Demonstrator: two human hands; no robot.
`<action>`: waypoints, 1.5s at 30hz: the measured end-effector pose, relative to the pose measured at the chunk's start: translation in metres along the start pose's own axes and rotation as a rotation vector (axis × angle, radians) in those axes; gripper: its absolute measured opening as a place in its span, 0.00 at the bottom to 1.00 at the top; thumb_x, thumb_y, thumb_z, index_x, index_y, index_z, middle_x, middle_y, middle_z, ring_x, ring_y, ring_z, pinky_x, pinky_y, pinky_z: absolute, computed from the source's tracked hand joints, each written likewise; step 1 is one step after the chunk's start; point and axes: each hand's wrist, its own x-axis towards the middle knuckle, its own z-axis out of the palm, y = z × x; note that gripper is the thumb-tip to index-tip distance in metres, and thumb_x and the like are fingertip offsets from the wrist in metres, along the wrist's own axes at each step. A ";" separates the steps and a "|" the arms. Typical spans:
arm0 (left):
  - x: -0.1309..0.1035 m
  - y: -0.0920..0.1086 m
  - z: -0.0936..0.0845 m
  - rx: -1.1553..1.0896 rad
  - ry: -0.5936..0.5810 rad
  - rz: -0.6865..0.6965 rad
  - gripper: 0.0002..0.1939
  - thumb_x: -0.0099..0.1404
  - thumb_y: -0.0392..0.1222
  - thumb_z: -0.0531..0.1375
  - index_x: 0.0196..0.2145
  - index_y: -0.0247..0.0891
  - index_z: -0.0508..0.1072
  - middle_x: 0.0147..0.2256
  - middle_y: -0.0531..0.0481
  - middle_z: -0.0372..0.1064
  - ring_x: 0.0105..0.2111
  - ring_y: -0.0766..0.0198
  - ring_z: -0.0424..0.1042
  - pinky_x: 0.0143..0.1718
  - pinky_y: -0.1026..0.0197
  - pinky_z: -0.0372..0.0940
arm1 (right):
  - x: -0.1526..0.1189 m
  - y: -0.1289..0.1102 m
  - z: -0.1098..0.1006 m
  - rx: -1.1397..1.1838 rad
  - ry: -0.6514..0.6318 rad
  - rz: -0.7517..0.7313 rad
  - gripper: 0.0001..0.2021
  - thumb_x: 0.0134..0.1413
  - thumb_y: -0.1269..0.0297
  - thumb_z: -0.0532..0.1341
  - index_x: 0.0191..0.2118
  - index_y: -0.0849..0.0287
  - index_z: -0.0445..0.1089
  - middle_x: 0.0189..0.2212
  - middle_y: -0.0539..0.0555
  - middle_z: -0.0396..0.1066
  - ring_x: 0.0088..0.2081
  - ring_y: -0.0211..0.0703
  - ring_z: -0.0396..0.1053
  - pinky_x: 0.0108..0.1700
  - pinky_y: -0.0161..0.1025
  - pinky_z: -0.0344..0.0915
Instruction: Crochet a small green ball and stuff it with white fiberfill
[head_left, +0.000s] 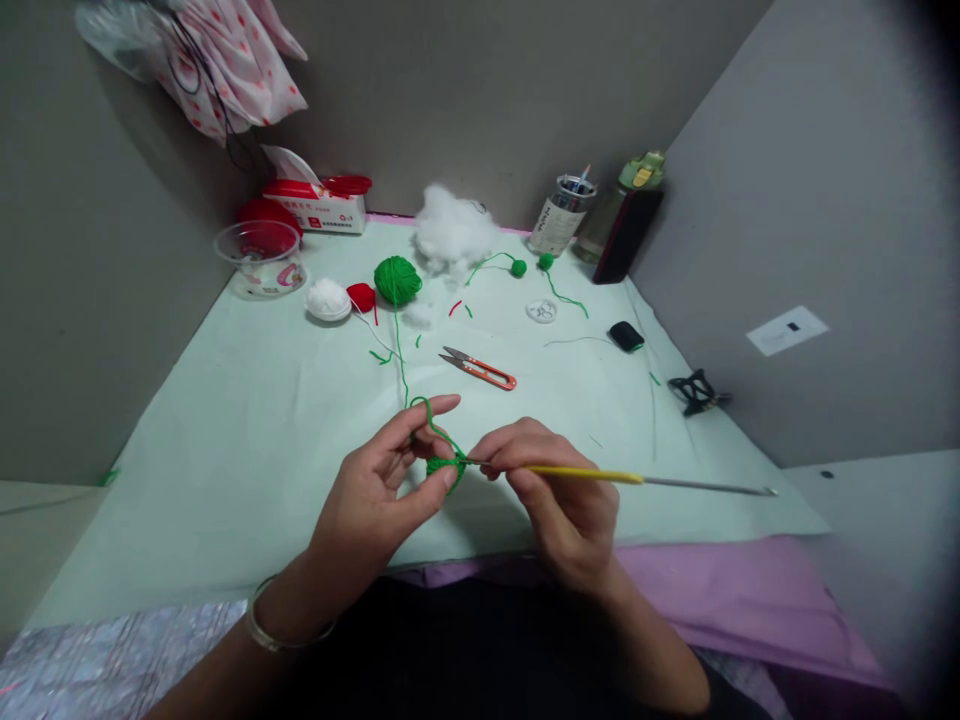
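Between thumb and fingers, my left hand (382, 480) pinches a small green crochet piece (444, 468). Green yarn loops over its raised index finger and runs back to the green yarn ball (397, 281). My right hand (559, 490) grips a crochet hook (592, 474) with a yellow handle and a metal shaft at each end. The hook's left tip meets the top edge of the green piece; whether it is through a stitch is too small to tell. Beyond my hands lie orange-handled thread snips (480, 369), their blades apart and pointing left.
Behind are a white yarn ball (328, 299), red yarn (361, 297), fluffy white stuffing (454, 228) and two small green balls (518, 268). A plastic tub (262, 275) and tissue box (322, 210) stand left; a pen can (561, 218) and bottle (637, 180) stand right, near partition walls.
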 end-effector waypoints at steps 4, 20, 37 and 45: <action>-0.001 -0.002 -0.003 0.074 0.012 0.053 0.24 0.66 0.39 0.70 0.59 0.48 0.79 0.37 0.52 0.74 0.42 0.64 0.74 0.54 0.61 0.69 | 0.001 0.002 -0.003 -0.031 -0.023 -0.047 0.09 0.71 0.72 0.59 0.48 0.55 0.76 0.39 0.55 0.80 0.42 0.45 0.77 0.42 0.45 0.75; 0.003 0.001 0.009 -0.067 0.107 -0.034 0.30 0.60 0.38 0.71 0.60 0.36 0.75 0.35 0.52 0.71 0.40 0.63 0.74 0.50 0.60 0.71 | -0.013 0.001 0.011 -0.648 -0.085 -0.393 0.13 0.65 0.76 0.59 0.50 0.57 0.74 0.43 0.62 0.82 0.44 0.48 0.80 0.41 0.43 0.80; 0.002 -0.006 0.012 -0.050 0.163 0.079 0.22 0.63 0.37 0.70 0.55 0.41 0.79 0.36 0.52 0.73 0.40 0.61 0.74 0.50 0.59 0.71 | -0.019 0.008 0.014 -0.362 0.035 -0.159 0.18 0.63 0.76 0.64 0.53 0.47 0.78 0.45 0.56 0.83 0.41 0.47 0.81 0.41 0.44 0.80; 0.005 -0.001 0.016 -0.041 0.189 0.068 0.33 0.63 0.37 0.70 0.65 0.40 0.70 0.37 0.51 0.74 0.42 0.59 0.77 0.52 0.57 0.71 | -0.024 0.015 0.025 -0.442 0.101 -0.108 0.23 0.62 0.77 0.65 0.56 0.41 0.76 0.49 0.56 0.82 0.46 0.52 0.81 0.47 0.50 0.83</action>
